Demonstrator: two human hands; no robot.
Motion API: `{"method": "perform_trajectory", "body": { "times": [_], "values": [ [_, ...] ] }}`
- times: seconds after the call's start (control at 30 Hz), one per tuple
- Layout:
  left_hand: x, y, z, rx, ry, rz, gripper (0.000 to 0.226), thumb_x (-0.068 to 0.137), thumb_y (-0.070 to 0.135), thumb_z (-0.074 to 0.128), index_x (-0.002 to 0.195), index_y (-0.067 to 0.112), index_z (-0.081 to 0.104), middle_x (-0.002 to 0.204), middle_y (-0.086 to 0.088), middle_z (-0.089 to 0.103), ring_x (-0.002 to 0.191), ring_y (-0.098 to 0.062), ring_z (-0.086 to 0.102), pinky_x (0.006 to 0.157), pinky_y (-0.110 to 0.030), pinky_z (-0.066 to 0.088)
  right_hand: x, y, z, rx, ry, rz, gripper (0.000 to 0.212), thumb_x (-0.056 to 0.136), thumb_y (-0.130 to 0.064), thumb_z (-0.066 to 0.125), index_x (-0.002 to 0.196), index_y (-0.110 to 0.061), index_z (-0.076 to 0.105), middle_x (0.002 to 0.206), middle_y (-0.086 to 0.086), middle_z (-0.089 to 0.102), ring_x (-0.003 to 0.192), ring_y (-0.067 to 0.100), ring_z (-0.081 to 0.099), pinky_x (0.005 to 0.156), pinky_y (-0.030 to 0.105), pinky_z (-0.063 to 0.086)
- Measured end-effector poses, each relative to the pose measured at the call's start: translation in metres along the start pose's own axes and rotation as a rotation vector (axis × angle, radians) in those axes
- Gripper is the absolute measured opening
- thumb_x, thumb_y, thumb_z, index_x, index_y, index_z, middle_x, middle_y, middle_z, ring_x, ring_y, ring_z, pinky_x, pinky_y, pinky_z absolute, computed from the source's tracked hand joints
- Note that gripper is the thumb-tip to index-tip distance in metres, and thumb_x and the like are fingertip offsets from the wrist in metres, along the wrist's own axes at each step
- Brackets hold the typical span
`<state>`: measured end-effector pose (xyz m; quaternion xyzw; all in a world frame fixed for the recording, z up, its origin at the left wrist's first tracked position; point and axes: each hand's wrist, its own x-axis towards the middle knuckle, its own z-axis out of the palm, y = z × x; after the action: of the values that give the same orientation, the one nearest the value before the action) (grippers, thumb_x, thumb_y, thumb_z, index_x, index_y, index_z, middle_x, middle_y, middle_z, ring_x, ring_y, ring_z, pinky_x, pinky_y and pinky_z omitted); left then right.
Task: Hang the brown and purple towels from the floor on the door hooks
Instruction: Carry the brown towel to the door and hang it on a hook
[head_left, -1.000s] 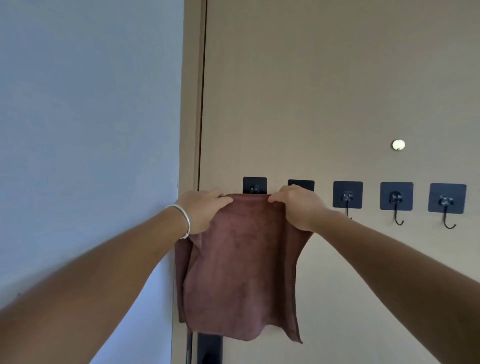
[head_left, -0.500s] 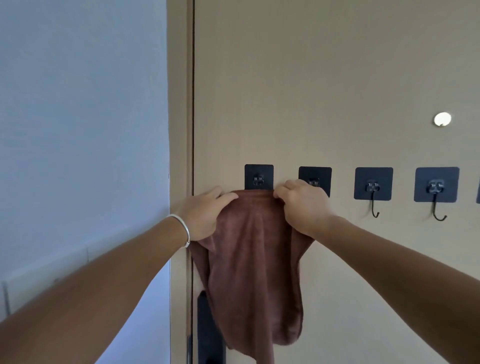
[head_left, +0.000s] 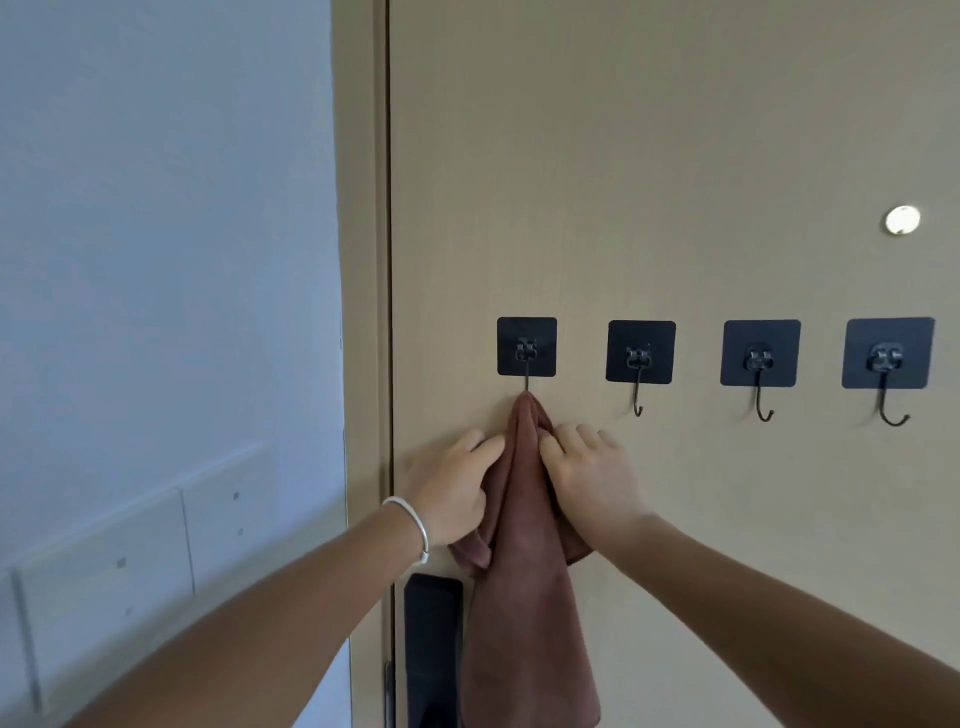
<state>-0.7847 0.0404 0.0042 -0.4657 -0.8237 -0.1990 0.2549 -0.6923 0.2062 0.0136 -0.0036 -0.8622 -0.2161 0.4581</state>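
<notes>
**Brown towel on the first hook**

The brown towel (head_left: 524, 597) hangs from the leftmost hook (head_left: 527, 364) on the door (head_left: 649, 156), gathered to a narrow peak at the wire and falling in soft, plush folds past the bottom edge of view. Both hands flank it just below that peak: the left hand (head_left: 454, 493) pinches the cloth's left side, the right hand (head_left: 589, 483) presses and grips its right side, probably to settle the fabric so it stays caught. Three more hooks to the right are bare, thin dark wire on square black adhesive pads. The purple towel is not in view.
</notes>
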Motion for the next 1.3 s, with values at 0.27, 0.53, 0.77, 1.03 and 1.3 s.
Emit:
{"method": "perform_trajectory", "body": {
  "times": [0.27,0.53,0.77,1.03,1.3],
  "values": [
    [-0.012,0.005,0.009,0.224,0.266,0.015,0.016,0.079,0.022,0.066,0.094,0.017,0.067,0.092,-0.001,0.054,0.083,-0.024,0.054,0.071,-0.035,0.046,-0.028,-0.003,0.003,0.266,-0.1,0.229,0.035,0.079,-0.01,0.067,0.114,-0.011,0.065,0.103,0.01,0.06,0.082,0.029,0.059,0.064,0.035,0.05],
    [-0.025,0.021,0.02,-0.012,0.057,-0.097,0.017,0.091,0.01,0.046,0.094,0.015,0.062,0.088,-0.002,0.064,0.082,-0.024,0.062,0.065,-0.024,0.036,-0.058,-0.02,0.01,0.44,-0.426,0.176,0.06,0.093,-0.025,0.049,0.148,-0.018,0.027,0.141,0.002,0.041,0.115,0.025,0.051,0.088,0.035,0.047],
    [-0.013,0.052,-0.02,0.055,0.474,0.096,0.041,0.091,0.014,0.043,0.13,0.016,0.055,0.127,-0.001,0.057,0.121,-0.022,0.049,0.106,-0.043,0.035,-0.077,0.01,-0.028,0.325,-0.175,0.306,0.049,0.082,-0.011,0.062,0.13,-0.018,0.057,0.12,0.004,0.061,0.104,0.027,0.06,0.083,0.039,0.051],
    [0.016,0.155,0.013,0.082,0.1,0.318,0.057,0.096,0.051,0.029,0.147,0.026,0.028,0.152,0.002,0.031,0.144,-0.019,0.018,0.117,-0.049,0.014,-0.137,0.054,-0.112,0.011,-0.305,0.599,0.053,0.09,-0.035,0.053,0.141,-0.028,0.04,0.143,-0.001,0.043,0.134,0.02,0.034,0.113,0.039,0.024],
    [-0.03,0.305,0.047,-0.222,0.034,0.641,0.07,0.091,0.062,0.02,0.151,0.026,0.015,0.157,-0.008,0.023,0.146,-0.026,0.015,0.113,-0.059,0.013,-0.25,0.057,-0.251,-0.356,-0.404,0.962,0.054,0.091,-0.045,0.048,0.142,-0.032,0.032,0.148,-0.004,0.034,0.141,0.017,0.022,0.117,0.046,0.016]
  ]
}}
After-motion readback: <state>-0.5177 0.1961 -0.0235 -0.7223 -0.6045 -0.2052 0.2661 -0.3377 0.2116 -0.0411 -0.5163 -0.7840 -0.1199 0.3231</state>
